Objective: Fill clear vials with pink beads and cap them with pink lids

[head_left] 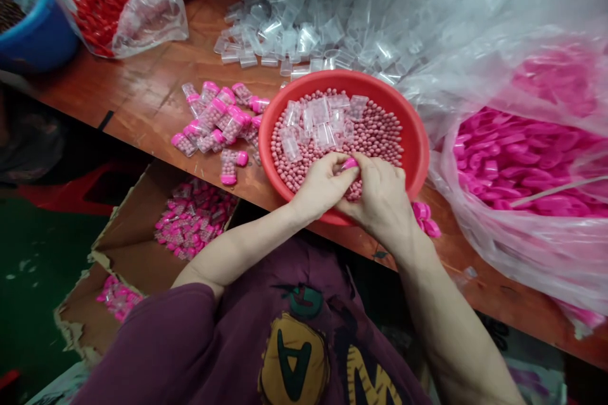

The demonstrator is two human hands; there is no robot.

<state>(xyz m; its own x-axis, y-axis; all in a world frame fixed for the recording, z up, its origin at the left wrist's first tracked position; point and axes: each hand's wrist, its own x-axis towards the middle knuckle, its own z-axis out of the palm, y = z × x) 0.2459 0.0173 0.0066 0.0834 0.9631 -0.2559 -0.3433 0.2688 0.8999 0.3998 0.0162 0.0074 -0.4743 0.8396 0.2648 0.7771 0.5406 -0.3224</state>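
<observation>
My left hand (320, 186) and my right hand (382, 196) meet over the near side of a red plastic basin (415, 139). A bright pink cap (350, 164) shows between their fingertips, with both hands closed around it. Whatever is below the cap is mostly hidden by the fingers. Small pink beads (384, 133) fill the basin, and several clear plastic tubes (319, 111) lie on top of them. Left of the basin is a heap of bead-filled tubes with pink caps (221, 114). A few loose pink caps (426, 218) lie by my right wrist.
Many clear empty tubes (304, 38) spill from a large plastic bag behind the basin. To the right, an open bag holds pink plastic pieces (527, 164). A cardboard box (137, 234) below the table edge contains capped tubes. A blue bucket (35, 31) stands far left.
</observation>
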